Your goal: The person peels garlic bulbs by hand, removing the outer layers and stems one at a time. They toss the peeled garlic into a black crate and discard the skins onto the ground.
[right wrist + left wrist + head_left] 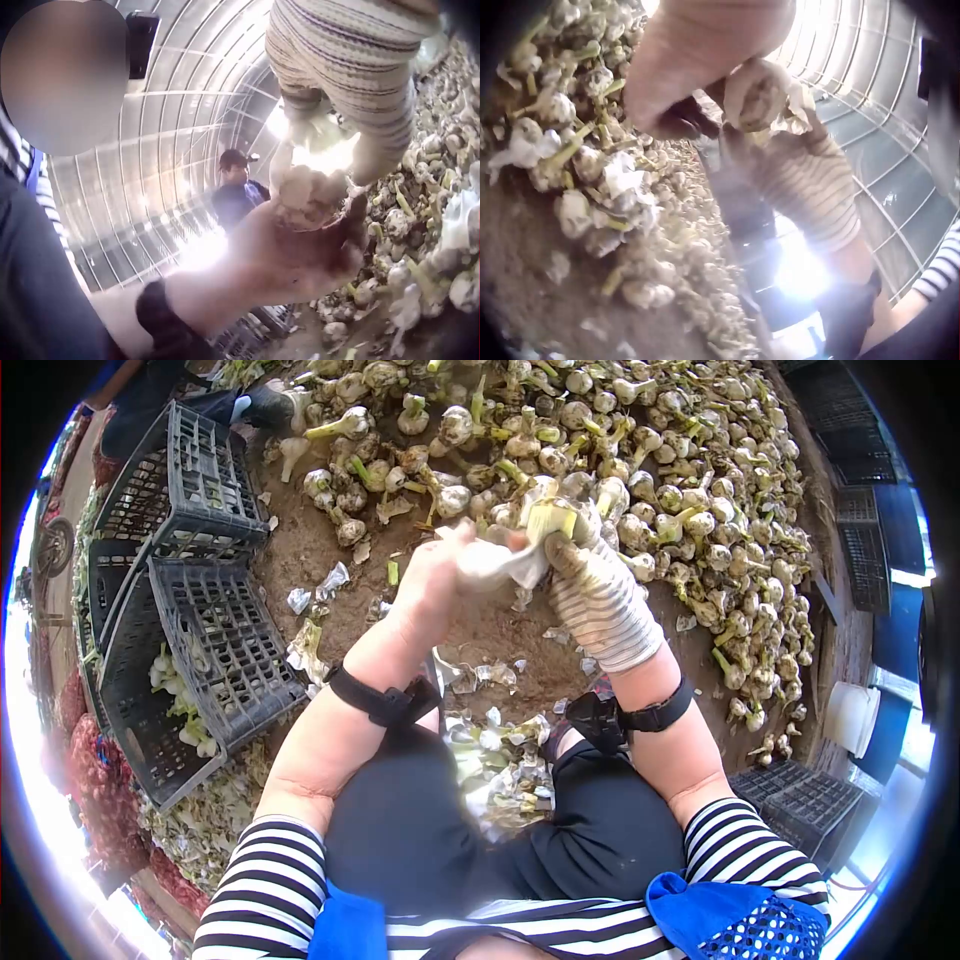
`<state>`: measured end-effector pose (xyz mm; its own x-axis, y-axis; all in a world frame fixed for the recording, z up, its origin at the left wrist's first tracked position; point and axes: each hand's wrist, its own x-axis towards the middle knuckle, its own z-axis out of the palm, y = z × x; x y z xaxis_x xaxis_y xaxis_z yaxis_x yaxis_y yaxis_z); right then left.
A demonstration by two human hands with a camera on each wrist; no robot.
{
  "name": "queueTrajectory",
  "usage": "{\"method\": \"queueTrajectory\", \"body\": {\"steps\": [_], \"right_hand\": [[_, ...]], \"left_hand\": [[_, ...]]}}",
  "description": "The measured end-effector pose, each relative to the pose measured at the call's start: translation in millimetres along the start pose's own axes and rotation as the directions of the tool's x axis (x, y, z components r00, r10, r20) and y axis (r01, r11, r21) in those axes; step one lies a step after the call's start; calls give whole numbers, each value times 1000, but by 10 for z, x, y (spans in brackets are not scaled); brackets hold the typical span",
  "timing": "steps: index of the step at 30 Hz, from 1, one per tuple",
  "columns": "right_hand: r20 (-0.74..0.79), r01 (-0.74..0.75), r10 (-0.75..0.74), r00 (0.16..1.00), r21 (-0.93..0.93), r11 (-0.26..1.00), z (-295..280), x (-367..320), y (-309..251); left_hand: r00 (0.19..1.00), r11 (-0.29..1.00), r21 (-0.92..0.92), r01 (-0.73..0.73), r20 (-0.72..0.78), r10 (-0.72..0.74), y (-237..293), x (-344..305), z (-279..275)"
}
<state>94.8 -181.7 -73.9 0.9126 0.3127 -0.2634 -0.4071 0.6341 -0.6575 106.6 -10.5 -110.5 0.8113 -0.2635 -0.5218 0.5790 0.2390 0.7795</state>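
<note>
My right hand (605, 600), in a striped knit glove, grips a garlic bulb (756, 99) by its cut green stem (552, 520), in front of my knees. Bare and blurred, my left hand (430, 580) meets it from the left and pinches loose white skin (505, 565) stretched between the two hands. From the right wrist, the bare fingers (330, 251) curl beneath the bulb while the gloved ones come down from above. A heap of garlic bulbs (700, 490) with trimmed stems lies on the soil just beyond both hands.
Black plastic crates (225, 645) stand at the left, one with pale garlic inside. Peeled skins (500, 770) lie between my legs. Another dark crate (800, 800) and a white bucket (852, 718) are at the right. A person (238, 191) appears in the background.
</note>
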Motion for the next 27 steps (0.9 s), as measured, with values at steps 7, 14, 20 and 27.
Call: {"method": "queueTrajectory", "body": {"steps": [7, 14, 20, 27], "right_hand": [[51, -248, 325, 944, -536, 807, 35, -303, -48], [106, 147, -129, 986, -913, 381, 247, -223, 209], [530, 521, -331, 781, -845, -123, 403, -120, 293], [377, 183, -304, 875, -837, -515, -399, 105, 387]], "left_hand": [[971, 819, -574, -5, -199, -134, -33, 167, -148], [991, 961, -245, -131, -4, 134, -141, 21, 38], [996, 846, -533, -13, -85, -37, -58, 79, -175], [757, 346, -822, -452, -148, 636, 985, -468, -1009]]}}
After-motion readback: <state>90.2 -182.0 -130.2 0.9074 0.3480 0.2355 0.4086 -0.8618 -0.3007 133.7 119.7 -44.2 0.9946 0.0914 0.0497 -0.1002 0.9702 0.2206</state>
